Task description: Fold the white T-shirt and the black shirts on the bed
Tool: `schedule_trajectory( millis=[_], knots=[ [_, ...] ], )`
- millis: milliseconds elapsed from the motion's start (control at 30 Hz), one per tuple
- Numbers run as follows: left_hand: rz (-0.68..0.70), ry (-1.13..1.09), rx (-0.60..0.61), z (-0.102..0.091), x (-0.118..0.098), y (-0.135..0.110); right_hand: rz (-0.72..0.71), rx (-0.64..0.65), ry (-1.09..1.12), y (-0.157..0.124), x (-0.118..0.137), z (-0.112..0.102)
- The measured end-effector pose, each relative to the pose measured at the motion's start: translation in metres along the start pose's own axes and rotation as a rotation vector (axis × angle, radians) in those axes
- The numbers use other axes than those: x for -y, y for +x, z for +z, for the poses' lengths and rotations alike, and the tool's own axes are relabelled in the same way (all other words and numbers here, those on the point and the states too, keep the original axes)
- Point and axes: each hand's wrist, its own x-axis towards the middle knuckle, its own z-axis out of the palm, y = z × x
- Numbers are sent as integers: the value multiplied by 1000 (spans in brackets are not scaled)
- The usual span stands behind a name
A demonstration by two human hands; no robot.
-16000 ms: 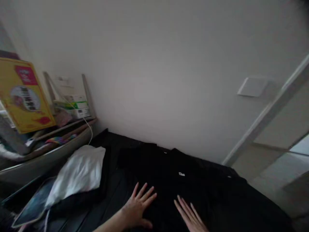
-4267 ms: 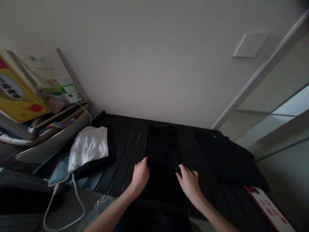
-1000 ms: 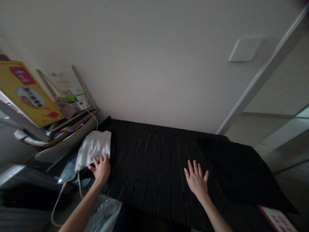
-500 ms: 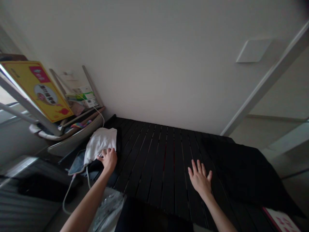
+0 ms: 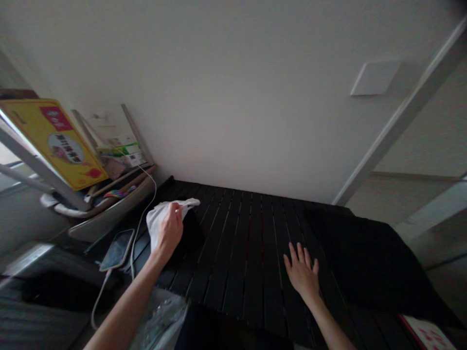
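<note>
White cloth [image 5: 156, 219] hangs bunched in my left hand [image 5: 170, 232], held up off the slatted black table [image 5: 233, 253] over its left end. One corner of the fabric pokes out past my knuckles toward the table's middle, and the rest droops on the outer side of my fist. My left fingers are curled tight around the fabric, thumb side up, and the hand itself touches nothing on the table.

Under that hand, on the table's left end, lies a dark garment [image 5: 190, 232]. Its outline blurs into the slats, so I cannot tell how it is folded.

My right hand [image 5: 302, 273] lies flat, palm down, on the bare slats right of the table's middle, toward its near edge. Its fingers are spread and straight, and it holds nothing. It is well apart from the cloth and from my left hand.

A black pile of clothing [image 5: 365, 257] covers the table's right end, just beside my right fingertips. I cannot tell whether they touch it.

Off the table's left end a phone [image 5: 117, 249] lies face up with a white cable [image 5: 145, 209] running from it. A yellow box [image 5: 54, 141] leans on the shelf farther left. A clear plastic bag [image 5: 160, 318] sits at the table's near left corner, below my left forearm.
</note>
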Motion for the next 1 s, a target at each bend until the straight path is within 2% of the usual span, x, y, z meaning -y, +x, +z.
schedule_trajectory(
  millis=[100, 267, 367, 467, 533, 633, 700, 800, 900, 1000],
  knots=[
    [103, -281, -104, -22, -42, 2, -15, -75, -15, -2, 1, 0],
    [120, -625, -147, -43, -99, 4, -56, -182, 18, -4, 2, -2],
    [108, -699, -84, -30, -116, 6, -67, -207, 71, -5, -2, -1],
    [22, -505, 81, 14, -116, 9, -115, -226, 144, -6, -12, 4],
    [-32, -276, 300, 54, -106, 9, -105, -255, 211, -5, -17, 8],
    [-61, -180, 403, 105, -81, -4, 38, -338, 309, 1, -22, 10],
    [-96, -104, 439, 127, -57, -20, 81, -385, 338, 4, -21, 9],
    [-137, -7, 462, 144, -17, -46, 36, -399, 298, 5, -18, 5],
    [4, 190, 447, 152, 26, -60, 16, -384, 247, 2, -15, 3],
    [96, 268, 450, 151, 64, -57, -37, -379, 257, 1, -14, 2]
  ],
)
